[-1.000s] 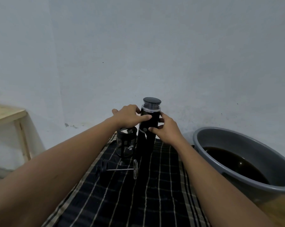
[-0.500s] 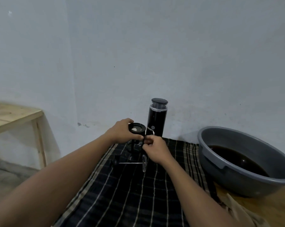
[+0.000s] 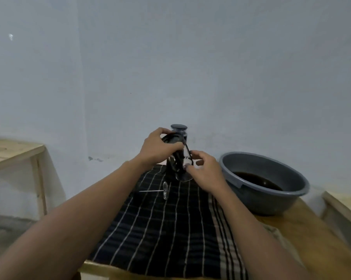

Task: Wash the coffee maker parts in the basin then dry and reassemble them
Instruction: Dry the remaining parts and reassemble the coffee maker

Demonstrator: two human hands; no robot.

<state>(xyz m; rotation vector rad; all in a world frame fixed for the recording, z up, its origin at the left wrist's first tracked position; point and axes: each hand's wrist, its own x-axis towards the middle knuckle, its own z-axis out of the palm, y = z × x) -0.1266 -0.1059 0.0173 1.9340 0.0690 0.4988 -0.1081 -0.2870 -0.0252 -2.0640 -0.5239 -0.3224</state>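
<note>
Glass coffee-press carafe in a black frame (image 3: 179,164) is held tilted at the far end of a black white-checked cloth (image 3: 170,229) on a wooden counter (image 3: 312,235). The left hand (image 3: 156,148) grips its top with curled fingers; the right hand (image 3: 206,171) pinches its lower side between thumb and fingertips. A metal plunger with a mesh disc (image 3: 164,190) lies on the cloth nearby, a tall black grey-lidded cylinder (image 3: 178,127) stands behind, and a grey basin of dark liquid (image 3: 271,203) sits to the right.

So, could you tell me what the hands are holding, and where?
The glass coffee press: the left hand grips its top rim; the right hand pinches its lower side by the handle.
</note>
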